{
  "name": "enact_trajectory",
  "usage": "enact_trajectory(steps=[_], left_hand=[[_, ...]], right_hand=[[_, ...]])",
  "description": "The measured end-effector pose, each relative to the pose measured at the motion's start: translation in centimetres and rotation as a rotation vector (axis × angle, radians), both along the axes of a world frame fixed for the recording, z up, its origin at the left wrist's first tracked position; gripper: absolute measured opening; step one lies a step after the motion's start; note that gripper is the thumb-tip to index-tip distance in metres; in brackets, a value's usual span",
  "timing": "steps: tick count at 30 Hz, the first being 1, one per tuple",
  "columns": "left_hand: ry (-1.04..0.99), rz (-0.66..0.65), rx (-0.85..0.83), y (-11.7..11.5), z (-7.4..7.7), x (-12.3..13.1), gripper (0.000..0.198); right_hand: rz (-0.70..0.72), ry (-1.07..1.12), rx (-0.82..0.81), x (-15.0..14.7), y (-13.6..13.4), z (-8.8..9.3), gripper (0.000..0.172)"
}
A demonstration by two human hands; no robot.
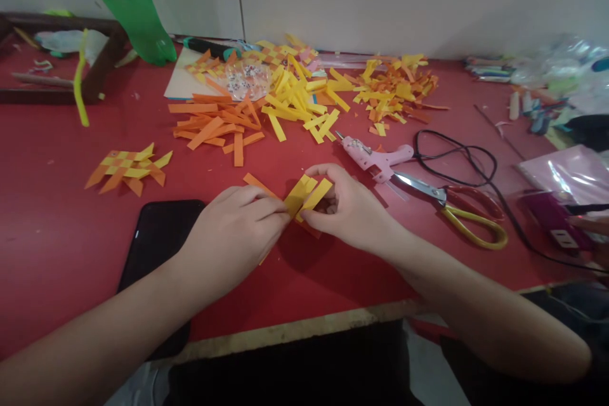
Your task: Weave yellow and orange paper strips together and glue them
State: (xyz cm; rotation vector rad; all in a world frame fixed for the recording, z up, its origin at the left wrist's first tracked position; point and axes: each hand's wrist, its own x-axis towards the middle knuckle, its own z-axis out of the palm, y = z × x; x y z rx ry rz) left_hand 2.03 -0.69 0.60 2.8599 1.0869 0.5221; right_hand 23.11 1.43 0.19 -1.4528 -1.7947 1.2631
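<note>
Between my hands, just above the red table, are yellow and orange paper strips [299, 195] laid across one another. My left hand [236, 219] pinches them from the left, its fingertips partly hiding the crossing. On the other side my right hand [354, 206] grips the yellow strip ends between thumb and fingers. An orange strip end [259, 184] sticks out behind my left fingers. To the left lies a woven orange and yellow paper fish [128, 168]. A black phone [155, 235] rests partly under my left forearm.
Behind my hands lie loose orange strips [216, 124], yellow strips [297, 95] and a heap of paper scraps [394, 89]. A pink glue gun [375, 158] and scissors [457, 209] sit to the right. A green bottle [133, 13] stands at the back. Another person's hand [594, 225] touches a purple power socket [554, 222].
</note>
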Motion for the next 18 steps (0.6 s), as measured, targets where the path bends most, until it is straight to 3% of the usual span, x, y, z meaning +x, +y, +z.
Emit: enact_trajectory(steps=[7, 18], left_hand=[[0.012, 0.000, 0.011, -0.13, -0.07, -0.09, 0.017], [0.022, -0.012, 0.017, -0.18, -0.18, -0.17, 0.013]], right_hand=[[0.003, -0.017, 0.016, -0.26, -0.25, -0.18, 0.049], [-0.017, -0.225, 0.092, -0.87, -0.65, 0.75, 0.051]])
